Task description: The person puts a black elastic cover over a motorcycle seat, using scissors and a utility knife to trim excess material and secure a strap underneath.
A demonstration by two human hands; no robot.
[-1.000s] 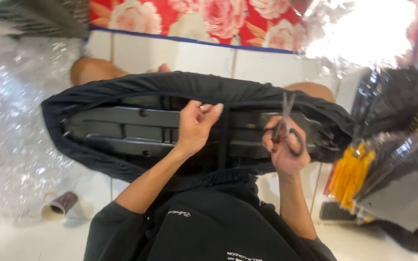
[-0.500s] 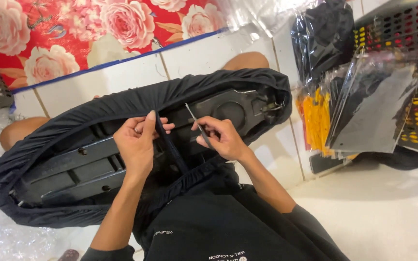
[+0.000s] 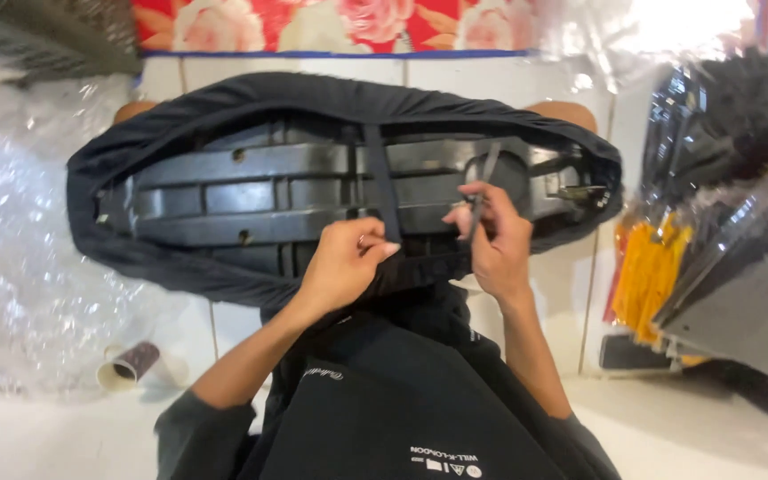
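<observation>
An upturned black seat base [image 3: 224, 191] lies across my lap, with a black fabric cover [image 3: 313, 93] stretched around its rim. A narrow black strap [image 3: 380, 169] runs across the underside from the far edge to the near edge. My left hand [image 3: 344, 267] pinches the near end of that strap where it meets the cover's edge. Just to its right, my right hand [image 3: 495, 244] grips a pair of scissors [image 3: 484, 178] with the blades pointing up and away from me. The scissors' handles are hidden in the fingers.
Bubble wrap [image 3: 20, 284] covers the floor at left, with a tape roll [image 3: 131, 364] beside it. Plastic-wrapped black goods [image 3: 740, 267] and yellow items [image 3: 651, 267] are stacked at right. A floral cloth [image 3: 331, 22] lies beyond the seat, and a grey basket [image 3: 46, 36] sits at top left.
My right hand has brought the scissors in from the right toward the strap, beside my left hand. The head view swung left and back, and the seat now sits level.
</observation>
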